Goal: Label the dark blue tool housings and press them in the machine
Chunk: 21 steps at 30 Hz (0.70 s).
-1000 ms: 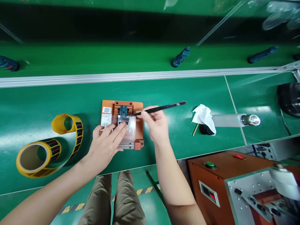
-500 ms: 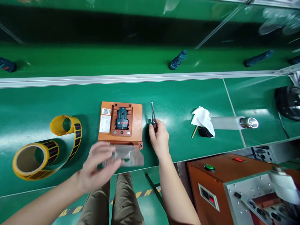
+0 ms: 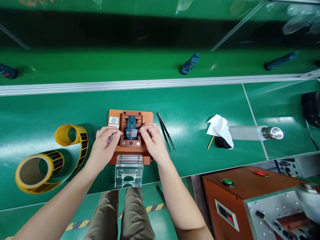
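Note:
A dark blue battery pack (image 3: 131,133) with a red-lettered label lies in the brown nest of an orange fixture (image 3: 147,116). My left hand (image 3: 103,145) is at the pack's left side, thumb and forefinger pinched together beside it. From the right, my right hand (image 3: 153,140) comes up to the pack with its fingers closed in a pinch. Whether either hand grips the pack or a small thing is hidden by the fingertips. The clear hinged cover (image 3: 128,175) hangs folded down at the fixture's front. Black tweezers (image 3: 166,131) lie on the table just right of the fixture.
A roll of yellow-backed labels (image 3: 40,170) stands at left, its strip curling out. At right lie a white cloth (image 3: 218,128) and a bottle with a metal cap (image 3: 272,132). An orange machine (image 3: 232,186) is at lower right. Tool bodies (image 3: 190,63) sit behind the metal rail.
The clear cover has swung down to the front. My right hand has let go of the tweezers and moved left to the pack; my left hand has moved up to its other side.

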Available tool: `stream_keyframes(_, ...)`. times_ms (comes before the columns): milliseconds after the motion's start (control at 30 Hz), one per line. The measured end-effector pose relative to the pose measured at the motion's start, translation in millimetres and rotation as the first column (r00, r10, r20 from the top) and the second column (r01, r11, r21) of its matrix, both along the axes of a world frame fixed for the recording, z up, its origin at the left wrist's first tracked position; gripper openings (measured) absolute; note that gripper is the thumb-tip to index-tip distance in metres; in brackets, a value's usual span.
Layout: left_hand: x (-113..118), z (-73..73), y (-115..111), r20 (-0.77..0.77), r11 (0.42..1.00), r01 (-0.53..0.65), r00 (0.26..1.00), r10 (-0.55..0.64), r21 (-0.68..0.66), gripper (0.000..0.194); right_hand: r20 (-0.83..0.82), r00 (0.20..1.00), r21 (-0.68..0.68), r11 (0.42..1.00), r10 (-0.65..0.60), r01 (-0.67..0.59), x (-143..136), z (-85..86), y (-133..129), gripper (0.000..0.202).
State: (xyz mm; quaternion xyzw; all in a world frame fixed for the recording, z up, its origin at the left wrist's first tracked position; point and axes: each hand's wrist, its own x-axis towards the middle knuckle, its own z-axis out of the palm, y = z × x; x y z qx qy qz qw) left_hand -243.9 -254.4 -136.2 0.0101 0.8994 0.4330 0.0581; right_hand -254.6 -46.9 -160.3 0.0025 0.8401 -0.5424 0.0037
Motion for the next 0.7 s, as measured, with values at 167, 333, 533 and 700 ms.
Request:
stream_keyframes(167, -23.1, -12.4, 14.9, 0.160, 0.978, -0.083, 0.986, 0.053, 0.190, 0.024, 0.060, 0.998, -0.090, 0.996, 0.003, 0.002, -9.2, -6.5, -9.2, 0.023)
stream_keyframes(333, -20.6, -10.5, 17.5, 0.219, 0.949, -0.125, 0.974, 0.062, 0.290, 0.026, 0.108, 0.994, -0.164, 0.986, -0.008, 0.026, -7.3, -8.2, -9.7, 0.017)
stream_keyframes(533, -25.2, -13.3, 18.2, 0.226, 0.937, -0.134, 0.972, 0.061, 0.323, 0.022, 0.103, 0.995, -0.186, 0.982, 0.003, 0.016, -9.1, -8.4, -10.3, 0.016)
stream_keyframes(700, -26.2, -18.0, 17.2, 0.219, 0.934, -0.130, 0.974, 0.057, 0.332, 0.019, 0.086, 0.996, -0.210, 0.977, -0.007, 0.025, -9.0, -11.5, -9.7, 0.016)
